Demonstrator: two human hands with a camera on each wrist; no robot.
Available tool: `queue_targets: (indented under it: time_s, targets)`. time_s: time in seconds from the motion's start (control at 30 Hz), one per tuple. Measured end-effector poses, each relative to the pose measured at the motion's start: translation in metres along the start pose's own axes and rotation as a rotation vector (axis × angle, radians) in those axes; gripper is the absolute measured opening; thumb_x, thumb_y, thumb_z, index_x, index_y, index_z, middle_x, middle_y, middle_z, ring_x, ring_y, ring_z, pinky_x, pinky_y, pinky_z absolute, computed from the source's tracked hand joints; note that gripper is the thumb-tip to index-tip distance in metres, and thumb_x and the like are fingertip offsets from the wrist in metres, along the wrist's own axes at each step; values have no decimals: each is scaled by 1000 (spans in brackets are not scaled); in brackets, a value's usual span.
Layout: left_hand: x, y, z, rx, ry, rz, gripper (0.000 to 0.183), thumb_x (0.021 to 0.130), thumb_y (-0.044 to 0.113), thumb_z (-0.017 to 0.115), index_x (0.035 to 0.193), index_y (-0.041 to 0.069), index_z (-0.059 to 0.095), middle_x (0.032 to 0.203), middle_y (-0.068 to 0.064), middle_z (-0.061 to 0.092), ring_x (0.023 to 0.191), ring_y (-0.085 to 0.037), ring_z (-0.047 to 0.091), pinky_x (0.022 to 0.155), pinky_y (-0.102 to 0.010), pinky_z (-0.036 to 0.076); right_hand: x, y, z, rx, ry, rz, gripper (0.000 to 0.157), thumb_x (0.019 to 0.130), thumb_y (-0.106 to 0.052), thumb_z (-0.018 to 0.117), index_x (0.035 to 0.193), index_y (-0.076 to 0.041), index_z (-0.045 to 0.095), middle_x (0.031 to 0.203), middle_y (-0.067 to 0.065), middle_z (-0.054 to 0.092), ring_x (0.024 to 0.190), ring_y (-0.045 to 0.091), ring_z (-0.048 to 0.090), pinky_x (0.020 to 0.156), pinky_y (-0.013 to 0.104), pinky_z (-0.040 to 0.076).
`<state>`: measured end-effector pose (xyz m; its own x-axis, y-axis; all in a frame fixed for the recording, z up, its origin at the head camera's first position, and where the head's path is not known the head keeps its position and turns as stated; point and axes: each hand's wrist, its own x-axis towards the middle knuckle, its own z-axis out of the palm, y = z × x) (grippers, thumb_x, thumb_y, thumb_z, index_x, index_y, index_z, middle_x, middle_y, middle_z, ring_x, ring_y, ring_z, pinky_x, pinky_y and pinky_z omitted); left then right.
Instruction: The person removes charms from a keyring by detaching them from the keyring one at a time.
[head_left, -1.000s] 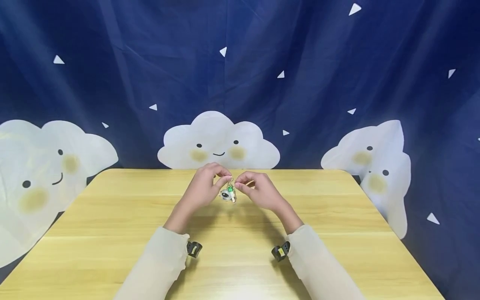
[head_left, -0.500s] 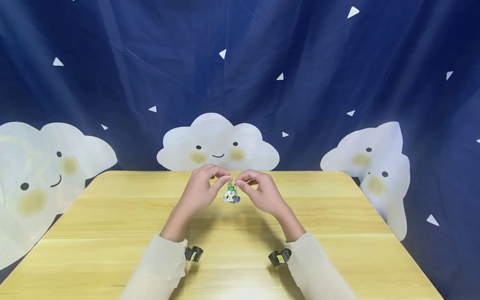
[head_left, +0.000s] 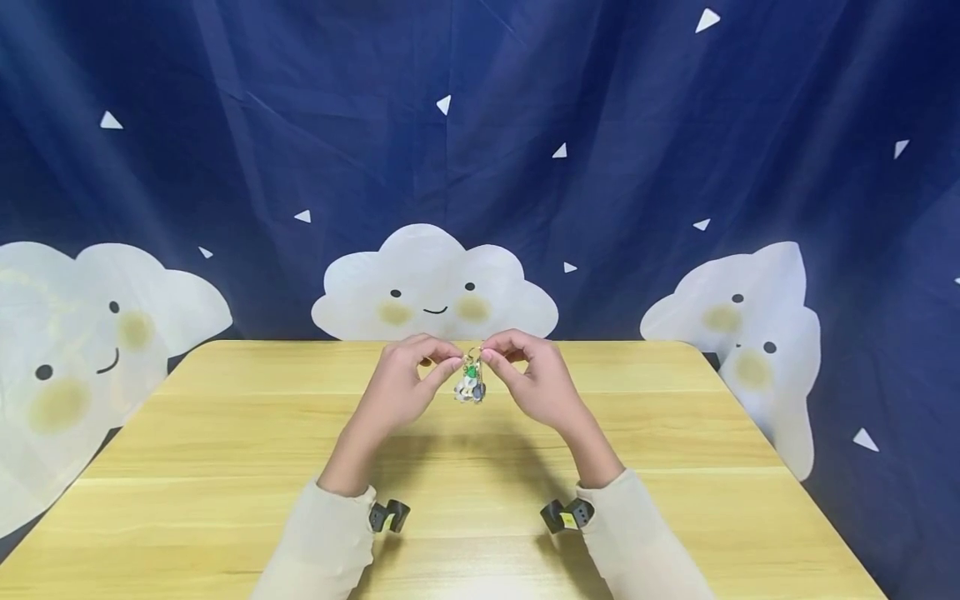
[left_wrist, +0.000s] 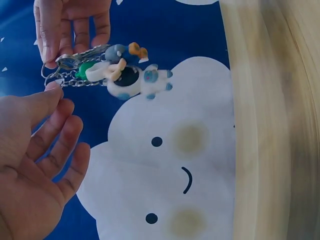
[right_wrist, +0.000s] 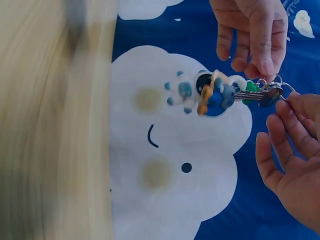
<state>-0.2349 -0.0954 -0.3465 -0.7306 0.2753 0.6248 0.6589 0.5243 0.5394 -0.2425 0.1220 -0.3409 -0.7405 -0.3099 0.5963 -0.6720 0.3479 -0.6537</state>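
Observation:
Above the far part of the wooden table, my two hands hold up a keychain point(head_left: 470, 385) at its metal ring point(right_wrist: 288, 87). My left hand point(head_left: 401, 383) pinches the ring's left side between thumb and index finger. On the other side, the thumb and index finger of my right hand point(head_left: 536, 379) pinch the ring too. From it hang a white figurine point(left_wrist: 157, 82) with light-blue spots, a blue and orange charm point(right_wrist: 215, 100), a green piece point(left_wrist: 85, 70) and short chains point(left_wrist: 82, 84). A key point(right_wrist: 271, 97) with a dark head lies against the charms.
The light wooden table point(head_left: 465, 517) lies beneath both hands. Behind it hangs a dark blue curtain point(head_left: 480, 167) printed with white triangles and smiling clouds point(head_left: 435, 267). Each wrist wears a small black camera point(head_left: 390, 517) on a strap.
Both hands have shifted slightly right and a little apart, so more of the ring shows between them. The hanging charms have turned, bringing the blue one to the right side.

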Motion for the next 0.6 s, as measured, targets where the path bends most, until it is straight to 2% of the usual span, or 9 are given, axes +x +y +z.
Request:
queue_targets:
  time_s: [0.13, 0.33, 0.53, 0.6]
  targets:
    - [0, 3, 1, -7, -43, 2, 6, 95, 16, 75, 99, 11, 78, 95, 3, 73, 86, -13, 65, 81, -38, 56, 0, -2, -4, -8, 3, -8, 7, 98, -12, 70, 100, -7, 75, 90, 2, 74, 80, 14, 65, 81, 36, 58]
    - [0, 5, 1, -10, -109, -17, 7, 95, 19, 75, 100, 14, 78, 93, 7, 72, 86, -11, 62, 81, -38, 55, 0, -2, -6, -45, 2, -37, 5, 98, -9, 70, 99, -6, 74, 89, 3, 74, 80, 13, 66, 78, 37, 58]
    - [0, 7, 0, -31, -83, -19, 7, 97, 17, 72, 100, 13, 77, 93, 6, 72, 84, -11, 63, 81, -37, 56, -1, 0, -4, -104, -37, -79, 5, 98, -11, 70, 99, -8, 74, 89, -1, 73, 80, 11, 65, 70, 33, 57]
    - [0, 7, 1, -35, -77, -14, 8, 98, 17, 71, 100, 12, 77, 93, 6, 72, 83, -11, 63, 81, -37, 57, -1, 0, -4, -114, -44, -92, 5, 97, -11, 71, 98, -8, 74, 91, -1, 73, 81, 11, 65, 71, 31, 56]
